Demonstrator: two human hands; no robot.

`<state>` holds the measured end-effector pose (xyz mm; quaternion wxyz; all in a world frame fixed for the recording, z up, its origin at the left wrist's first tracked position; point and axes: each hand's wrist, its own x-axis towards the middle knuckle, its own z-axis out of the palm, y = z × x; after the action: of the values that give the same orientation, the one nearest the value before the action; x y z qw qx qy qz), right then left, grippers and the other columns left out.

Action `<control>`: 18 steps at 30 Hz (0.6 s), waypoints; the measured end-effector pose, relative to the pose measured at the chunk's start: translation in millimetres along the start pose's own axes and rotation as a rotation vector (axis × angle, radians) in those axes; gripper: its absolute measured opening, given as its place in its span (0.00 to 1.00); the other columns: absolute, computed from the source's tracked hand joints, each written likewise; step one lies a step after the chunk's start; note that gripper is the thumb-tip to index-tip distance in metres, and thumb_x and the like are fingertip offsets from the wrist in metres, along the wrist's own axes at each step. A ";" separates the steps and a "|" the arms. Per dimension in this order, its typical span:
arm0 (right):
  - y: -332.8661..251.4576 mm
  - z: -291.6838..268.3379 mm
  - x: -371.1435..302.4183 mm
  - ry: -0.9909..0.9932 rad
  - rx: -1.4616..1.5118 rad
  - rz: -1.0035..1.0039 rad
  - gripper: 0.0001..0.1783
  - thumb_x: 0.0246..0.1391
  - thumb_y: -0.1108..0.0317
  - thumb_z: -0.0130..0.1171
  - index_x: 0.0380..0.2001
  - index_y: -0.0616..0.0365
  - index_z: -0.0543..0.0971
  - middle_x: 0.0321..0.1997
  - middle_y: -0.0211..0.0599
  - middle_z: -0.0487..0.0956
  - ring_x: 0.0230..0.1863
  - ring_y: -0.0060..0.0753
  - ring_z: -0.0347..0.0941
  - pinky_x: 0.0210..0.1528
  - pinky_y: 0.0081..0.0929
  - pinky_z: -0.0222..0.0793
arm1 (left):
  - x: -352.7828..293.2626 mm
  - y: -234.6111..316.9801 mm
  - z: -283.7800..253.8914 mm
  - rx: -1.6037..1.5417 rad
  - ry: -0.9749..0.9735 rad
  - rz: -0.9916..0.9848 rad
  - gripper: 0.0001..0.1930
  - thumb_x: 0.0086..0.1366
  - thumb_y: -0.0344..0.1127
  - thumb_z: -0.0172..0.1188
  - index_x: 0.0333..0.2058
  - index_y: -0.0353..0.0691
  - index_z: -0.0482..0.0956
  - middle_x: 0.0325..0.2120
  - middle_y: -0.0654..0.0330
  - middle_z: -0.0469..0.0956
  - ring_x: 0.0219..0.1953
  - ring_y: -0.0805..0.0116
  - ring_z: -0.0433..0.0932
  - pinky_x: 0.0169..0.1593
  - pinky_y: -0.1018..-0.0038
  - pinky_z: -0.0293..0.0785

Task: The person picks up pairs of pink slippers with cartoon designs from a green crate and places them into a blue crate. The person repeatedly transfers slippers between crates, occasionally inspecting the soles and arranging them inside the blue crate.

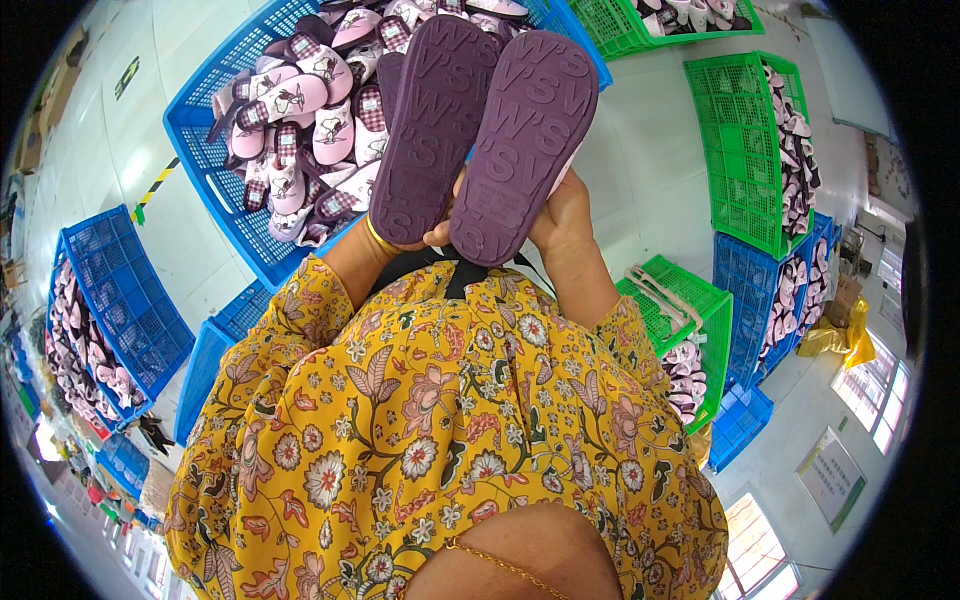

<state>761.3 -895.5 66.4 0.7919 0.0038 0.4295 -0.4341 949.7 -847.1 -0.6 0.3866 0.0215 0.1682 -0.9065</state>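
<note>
My left hand (437,236) is closed round the heel end of a dark purple slipper, whose textured sole (432,120) faces up. Most of that hand is hidden beneath the slipper. In my right hand (566,216) is the matching slipper, its lighter-looking purple sole (527,140) also turned up; the fingers are wrapped behind it. Side by side and heels toward me, the two slippers are held in front of my body. Just beyond them, a blue crate (222,190) holds a heap of pink slippers (292,100) with checked linings.
Green crates (735,150) with more slippers stand to the right, and a smaller green crate (715,345) is close by my right arm. A blue crate (125,300) of slippers stands at left. Another blue crate (205,375) is beside my left elbow.
</note>
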 end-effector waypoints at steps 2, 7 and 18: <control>0.5 0.7 0.0 0.002 -0.004 -0.008 0.20 0.63 0.60 0.41 0.53 0.57 0.71 0.52 0.41 0.75 0.52 0.41 0.72 0.57 0.43 0.66 | -0.2 -0.3 -0.7 -0.005 -0.011 -0.006 0.26 0.68 0.50 0.42 0.56 0.36 0.67 0.49 0.59 0.74 0.45 0.69 0.74 0.52 0.72 0.68; 4.1 7.7 -2.1 0.073 -0.026 -0.013 0.21 0.62 0.60 0.43 0.53 0.57 0.70 0.53 0.41 0.74 0.53 0.43 0.71 0.58 0.45 0.65 | -1.7 0.8 -3.7 -0.053 -0.064 -0.034 0.26 0.69 0.49 0.42 0.56 0.36 0.67 0.50 0.60 0.74 0.46 0.69 0.75 0.53 0.72 0.69; 1.5 17.3 -9.8 0.015 -0.009 -0.046 0.22 0.62 0.60 0.42 0.56 0.59 0.67 0.56 0.42 0.72 0.55 0.44 0.69 0.58 0.46 0.65 | -9.1 -5.9 13.4 -0.091 0.007 -0.014 0.28 0.69 0.52 0.39 0.59 0.38 0.64 0.51 0.58 0.73 0.40 0.68 0.73 0.43 0.73 0.66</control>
<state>771.5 -894.4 83.4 0.7785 -0.0065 0.4375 -0.4500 953.2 -841.3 15.2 0.3801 0.0060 0.2106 -0.9006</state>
